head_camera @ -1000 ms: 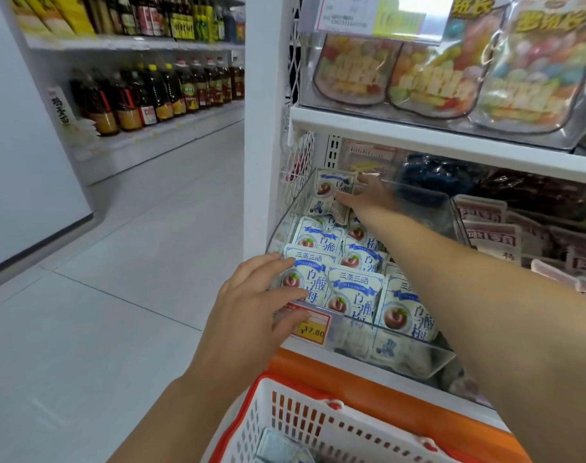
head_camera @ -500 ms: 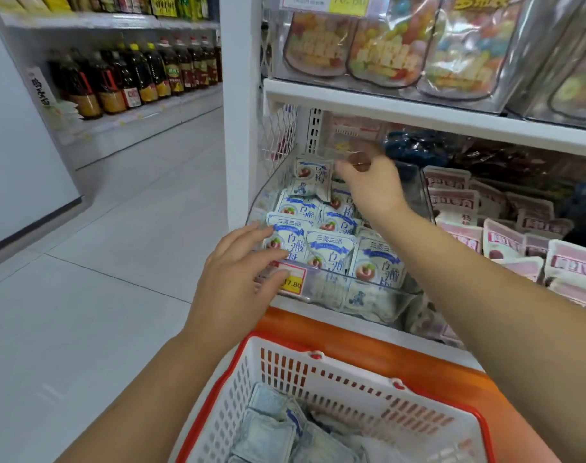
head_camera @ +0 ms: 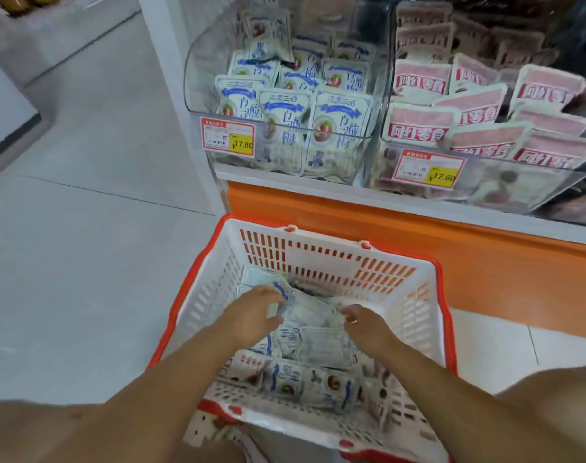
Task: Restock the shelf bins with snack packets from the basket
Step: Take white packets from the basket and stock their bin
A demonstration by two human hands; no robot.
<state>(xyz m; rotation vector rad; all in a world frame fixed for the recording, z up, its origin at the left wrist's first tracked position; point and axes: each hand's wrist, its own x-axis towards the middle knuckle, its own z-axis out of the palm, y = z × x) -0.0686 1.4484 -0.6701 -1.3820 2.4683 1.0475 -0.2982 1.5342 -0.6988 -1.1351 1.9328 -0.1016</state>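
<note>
1. Snack packets (head_camera: 305,342) lie loose in basket (head_camera: 325,236), near side, below left bin (head_camera: 198,78).
2. Left hand (head_camera: 251,317) pinches one packet; right hand (head_camera: 363,324) fingers curl onto pile, grip unclear.
3. Gather blue-white ones only, lift clear of rim.

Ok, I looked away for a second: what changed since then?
The left hand came off the front of the bin, the right hand withdrew from its back; both dropped into the basket onto the packets there, grip unclear. The bin's stock stayed put.
</note>
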